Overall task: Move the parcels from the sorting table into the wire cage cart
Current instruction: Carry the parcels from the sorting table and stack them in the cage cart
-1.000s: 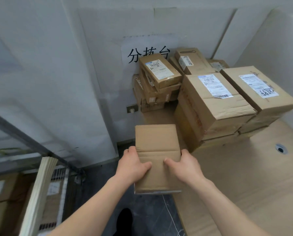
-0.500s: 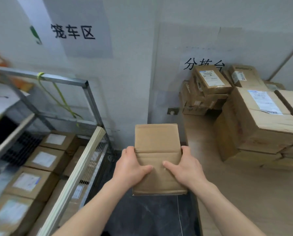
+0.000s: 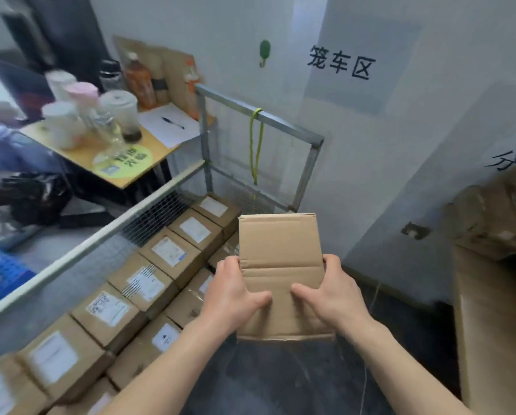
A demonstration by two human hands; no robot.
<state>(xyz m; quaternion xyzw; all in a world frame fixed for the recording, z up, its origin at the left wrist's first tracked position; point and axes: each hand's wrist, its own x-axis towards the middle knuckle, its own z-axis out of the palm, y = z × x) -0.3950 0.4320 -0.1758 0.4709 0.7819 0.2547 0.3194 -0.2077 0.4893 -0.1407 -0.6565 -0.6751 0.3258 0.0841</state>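
Gripping a plain cardboard parcel (image 3: 279, 265), the left hand (image 3: 231, 298) and right hand (image 3: 334, 295) curl their fingers around its sides. Beside it, the wire cage cart (image 3: 259, 118) contains labelled boxes (image 3: 149, 283).

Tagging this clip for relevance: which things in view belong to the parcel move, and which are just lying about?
Job: plain parcel gripped by left hand and right hand; wire cage cart holding labelled parcels; sorting table with stacked boxes.
Lying about: desk with cups, bottles, paper, pen; green wall hook; green cord on cart rail.
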